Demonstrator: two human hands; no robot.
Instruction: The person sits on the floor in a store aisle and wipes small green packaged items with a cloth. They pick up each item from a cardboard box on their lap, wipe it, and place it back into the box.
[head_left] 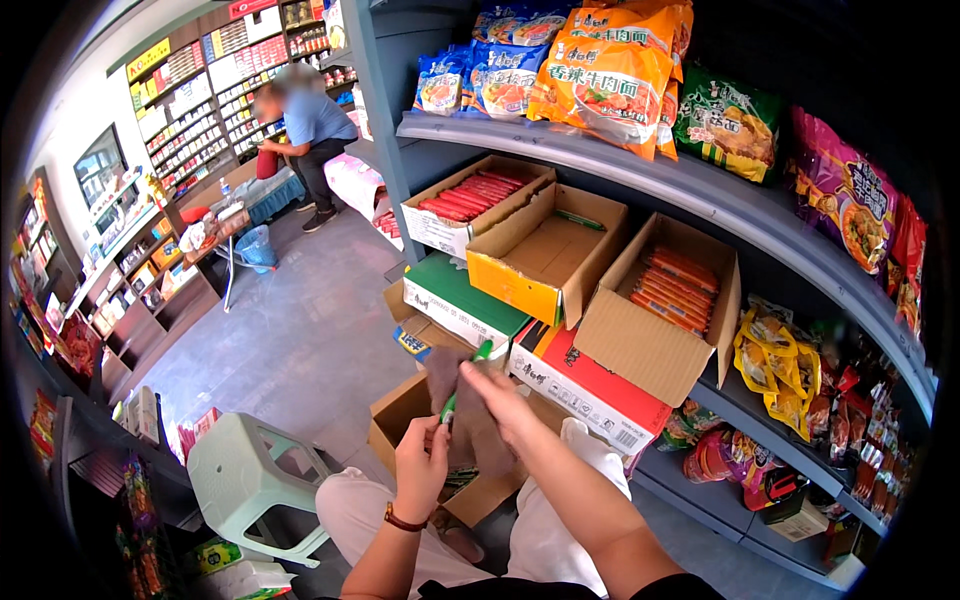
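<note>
A slim green-wrapped sausage (449, 407) slants between my hands, above an open cardboard box (392, 428) by my knees. My left hand (420, 462) pinches its lower end, fingers closed. A grey-brown cloth (490, 446) hangs from my right hand (497, 398), which is closed on it near the sausage's upper part. The green tip shows beyond my right fingers. On the shelf ahead, a yellow carton (512, 285) has one similar green stick (582, 220) inside. Red-wrapped sausages (475, 195) fill the carton left of it, and orange-red sausages (676, 292) lie in the right-hand carton.
Noodle packets (610, 85) line the upper shelf (640, 165). A green carton (465, 300) and a red carton (590, 385) support the open ones. A pale green stool (235, 470) stands at my left. Farther off, a person (315, 125) bends over near a blue basket (257, 248).
</note>
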